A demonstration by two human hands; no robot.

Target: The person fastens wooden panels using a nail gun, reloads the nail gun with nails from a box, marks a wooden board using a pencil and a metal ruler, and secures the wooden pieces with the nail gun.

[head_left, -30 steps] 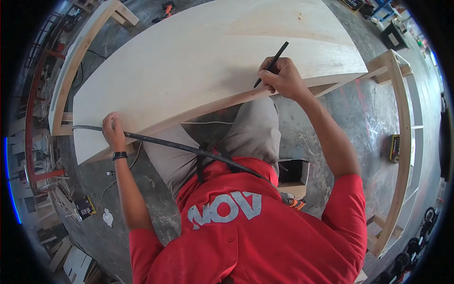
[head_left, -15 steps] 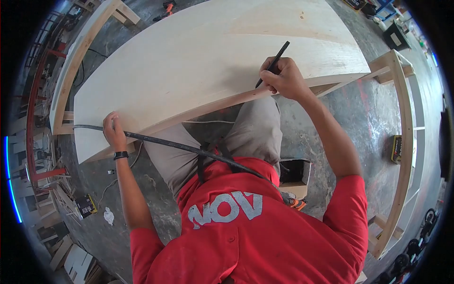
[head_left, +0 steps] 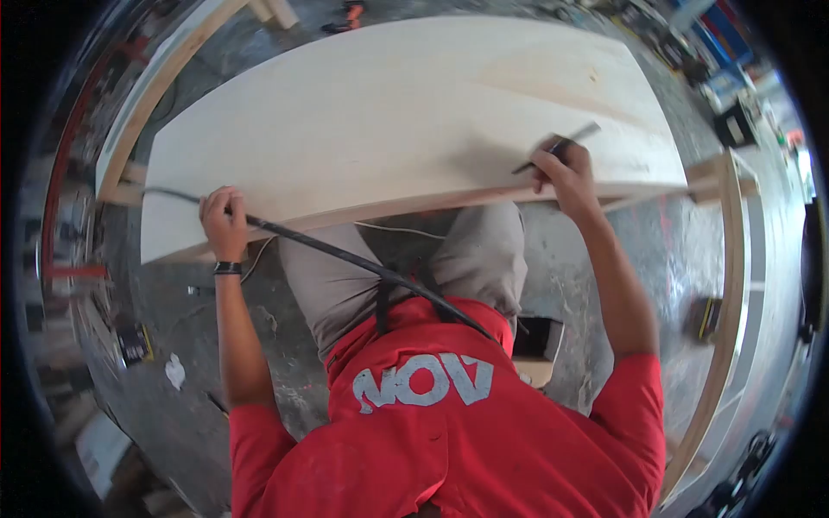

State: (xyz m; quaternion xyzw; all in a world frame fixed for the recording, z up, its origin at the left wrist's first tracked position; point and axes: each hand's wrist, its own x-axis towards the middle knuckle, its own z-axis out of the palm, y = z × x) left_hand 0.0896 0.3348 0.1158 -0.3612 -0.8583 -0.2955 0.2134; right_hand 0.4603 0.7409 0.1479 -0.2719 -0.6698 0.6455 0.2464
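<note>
A large pale wooden panel with a curved far edge lies in front of my knees. My right hand is over its near edge on the right, with the fingers closed round a dark pen, blurred by motion. At the near left corner, my left hand grips a long, thin black strip. One end of the strip bends over the panel's left part. The other runs diagonally across my lap to my red shirt.
Wooden frames stand at left and right. Beyond the panel, an orange and black power tool is on the concrete floor. An open cardboard box sits beside my leg, and a pale cable runs under the panel.
My right hand and the pen have moved right along the panel's near edge, and the pen is tilted flatter. My left hand still holds the strip. The whole view has shifted slightly.
</note>
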